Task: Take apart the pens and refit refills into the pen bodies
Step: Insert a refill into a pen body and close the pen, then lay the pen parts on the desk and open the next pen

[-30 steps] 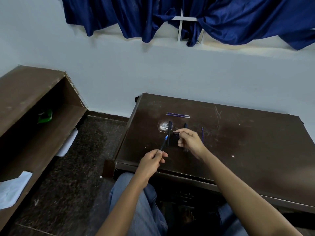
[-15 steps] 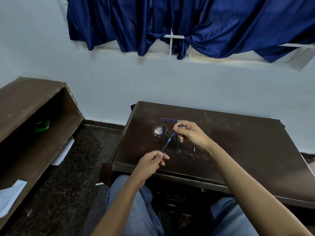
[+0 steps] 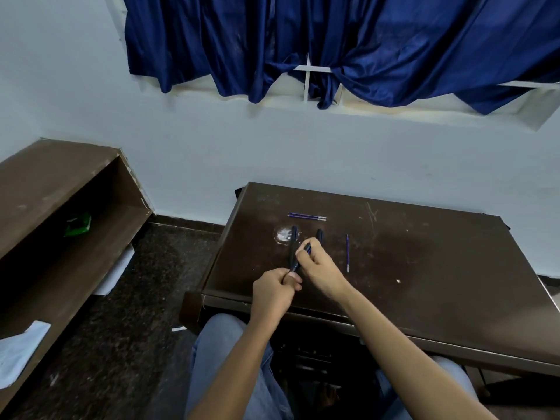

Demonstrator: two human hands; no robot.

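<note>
Both hands meet over the near left part of the dark brown table (image 3: 424,283). My left hand (image 3: 272,294) pinches the lower end of a dark blue pen (image 3: 300,259). My right hand (image 3: 319,269) grips the same pen's upper part, its dark end sticking out past my fingers. On the table lie a dark pen body (image 3: 293,244) and another dark pen body (image 3: 319,234), partly hidden by my right hand. Two thin blue refills (image 3: 306,216) lie side by side further back. A single blue refill (image 3: 348,253) lies to the right.
A round pale mark (image 3: 283,234) sits on the table by the left pen body. A brown wooden shelf (image 3: 60,213) stands to the left with a green item (image 3: 77,224) and papers (image 3: 18,353). Blue curtains (image 3: 333,40) hang on the wall behind.
My hands have come closer together along the pen, and my right hand has slid down its shaft toward my left hand. The camera view has shifted slightly.
</note>
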